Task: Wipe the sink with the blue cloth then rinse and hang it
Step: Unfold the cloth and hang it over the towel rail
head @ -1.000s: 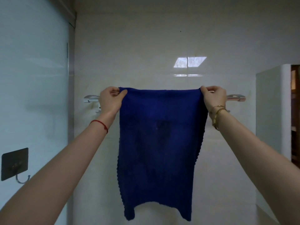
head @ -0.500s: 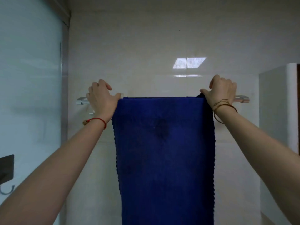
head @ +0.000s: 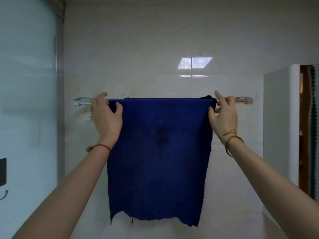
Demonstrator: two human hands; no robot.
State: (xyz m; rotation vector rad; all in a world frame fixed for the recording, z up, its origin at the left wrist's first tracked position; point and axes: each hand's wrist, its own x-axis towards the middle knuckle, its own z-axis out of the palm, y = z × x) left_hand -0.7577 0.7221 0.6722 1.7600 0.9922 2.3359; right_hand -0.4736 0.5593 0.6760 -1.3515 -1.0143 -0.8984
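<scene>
The blue cloth (head: 158, 152) hangs draped over a chrome towel rail (head: 81, 101) on the white tiled wall, with a darker wet patch near its middle and a ragged lower edge. My left hand (head: 106, 118) pinches the cloth's upper left corner between thumb and fingers, just under the rail. On the other side, my right hand (head: 223, 114) grips the upper right corner, its index finger raised above the rail. The sink is out of view.
A frosted glass panel (head: 27, 100) fills the left side, with a black adhesive hook (head: 3, 173) low on it. At the right stands a white partition (head: 279, 121) beside a wooden door edge (head: 303, 126). The rail's right bracket (head: 244, 100) sticks out past the cloth.
The cloth went from being held up in front of the rail to lying over it. Both hands dropped from the rail's top to the cloth's upper corners.
</scene>
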